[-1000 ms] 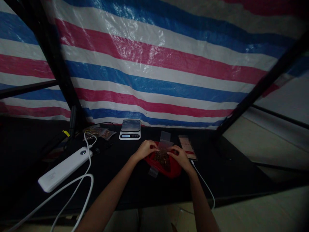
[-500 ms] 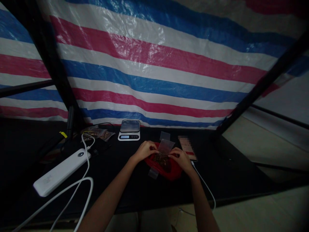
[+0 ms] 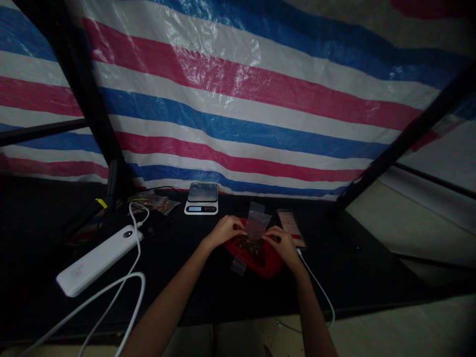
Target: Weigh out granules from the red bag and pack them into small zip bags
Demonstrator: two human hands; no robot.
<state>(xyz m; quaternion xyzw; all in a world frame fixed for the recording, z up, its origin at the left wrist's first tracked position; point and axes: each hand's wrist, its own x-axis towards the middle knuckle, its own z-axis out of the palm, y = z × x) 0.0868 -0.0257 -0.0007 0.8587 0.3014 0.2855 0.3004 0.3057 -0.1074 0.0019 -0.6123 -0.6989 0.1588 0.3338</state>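
Between my two hands is a small clear plastic bag (image 3: 258, 223), its near edge pinched at both corners. The fingers of my left hand (image 3: 229, 230) are closed on the left corner, and those of my right hand (image 3: 278, 242) on the right corner. Beneath them lies a red bag (image 3: 266, 265), spread open with small brownish-gold pieces (image 3: 251, 245) in it, too small to name. Another clear plastic bag (image 3: 256, 207) lies just behind the held one. A further clear bag (image 3: 238, 267) rests at the red bag's near left side.
A digital kitchen scale (image 3: 201, 199) stands at the back of the black table (image 3: 208, 302). Filled clear bags (image 3: 165, 205) lie left of it. A white power bank (image 3: 98, 260) with white cables (image 3: 139, 285) is at the left. A phone-like brown item (image 3: 291, 227) lies right of my hands.
The view has shifted slightly, so everything sits a little further right. Both hands keep their pinch on the clear bag, with hardly any other movement.
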